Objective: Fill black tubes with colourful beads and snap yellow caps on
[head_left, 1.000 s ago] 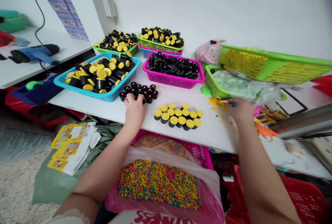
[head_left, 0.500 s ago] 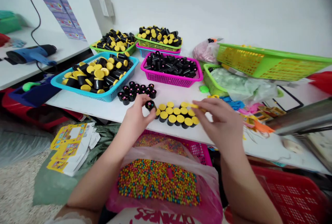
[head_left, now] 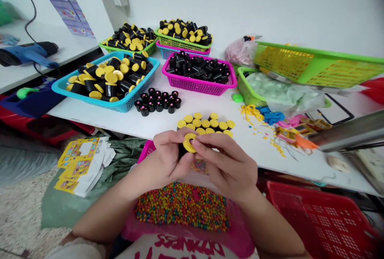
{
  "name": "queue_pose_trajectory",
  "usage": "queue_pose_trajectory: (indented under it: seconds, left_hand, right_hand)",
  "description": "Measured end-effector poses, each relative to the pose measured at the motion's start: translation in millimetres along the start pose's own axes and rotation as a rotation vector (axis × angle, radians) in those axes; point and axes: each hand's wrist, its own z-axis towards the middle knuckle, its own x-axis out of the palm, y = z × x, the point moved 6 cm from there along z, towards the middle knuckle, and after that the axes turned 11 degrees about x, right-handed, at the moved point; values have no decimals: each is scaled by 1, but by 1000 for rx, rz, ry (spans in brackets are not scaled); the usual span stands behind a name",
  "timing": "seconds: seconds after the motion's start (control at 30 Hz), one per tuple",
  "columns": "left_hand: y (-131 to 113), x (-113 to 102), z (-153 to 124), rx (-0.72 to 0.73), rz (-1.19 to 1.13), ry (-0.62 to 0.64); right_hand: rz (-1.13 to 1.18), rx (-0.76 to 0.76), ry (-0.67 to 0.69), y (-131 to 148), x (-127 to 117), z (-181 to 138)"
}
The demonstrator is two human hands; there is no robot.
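Observation:
My left hand [head_left: 163, 161] is closed around a small black container [head_left: 181, 151], held over the front edge of the white table. On the container's end, facing me, sits a round yellow lid [head_left: 188, 145] with a small dark spot near its middle. The fingers of my right hand [head_left: 231, 163] pinch this lid at its right side; how firmly it is seated I cannot tell. Just beyond both hands stand several yellow-capped containers [head_left: 197, 123] in rows, partly hidden by my fingers. Further left is a group of black containers [head_left: 158, 103] with pink dots inside their tops.
A blue basket [head_left: 126, 103] and green baskets hold yellow-lidded containers. The pink basket [head_left: 198, 87] holds black ones. Below my hands lies a bag of coloured beads [head_left: 180, 207]. Yellow bands [head_left: 252, 111] and scraps lie right; a blue heat gun [head_left: 33, 55] lies left.
Both hands have come together nearer to me. The black container has left the table area beside the rows, and the yellow lid from my right hand now meets its end.

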Motion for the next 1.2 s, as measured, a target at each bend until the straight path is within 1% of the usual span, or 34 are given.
queue_pose_trajectory:
  seconds: [0.03,0.07,0.17,0.23,0.33,0.43,0.5,0.57,0.67,0.73,0.8,0.83,1.0,1.2]
  left_hand:
    - [0,2,0,-12,-36,19]
    - [0,2,-1,-20,-107,1]
    - [-1,2,0,-60,-443,-204]
    - [2,9,1,-156,-706,-293]
    - [2,25,1,-304,-1047,-328]
    - [3,37,-1,-398,-1229,-369]
    - [5,43,-4,-454,-1307,-394]
    - [6,48,-6,-521,-1372,-399]
    - [4,53,-6,-639,-1480,-397]
    - [3,54,-4,-683,-1554,-412]
    - [2,54,0,-687,-1589,-446]
    - [2,54,2,-678,-1591,-453]
    - [-6,52,12,-592,-1576,-418]
    - [-8,48,10,-631,-1626,-553]
  right_hand:
    - [-6,-6,10,1,1,0]
    - [-22,-14,18,2,3,-1]
    - [-89,-27,47,0,8,-3]
    - [-91,-17,58,-3,12,-4]
    - [-27,-36,-1,-6,13,-6]
    - [67,-38,-42,-7,14,-9]
    - [103,4,-30,-7,16,-12]
    - [89,35,-38,-5,16,-14]
    - [49,3,-108,2,14,-17]
    - [37,-33,-163,5,12,-18]
    - [27,-39,-199,5,10,-18]
    - [22,-27,-190,4,11,-17]
    - [-5,72,-62,-1,16,-13]
    - [65,95,-63,0,18,-13]
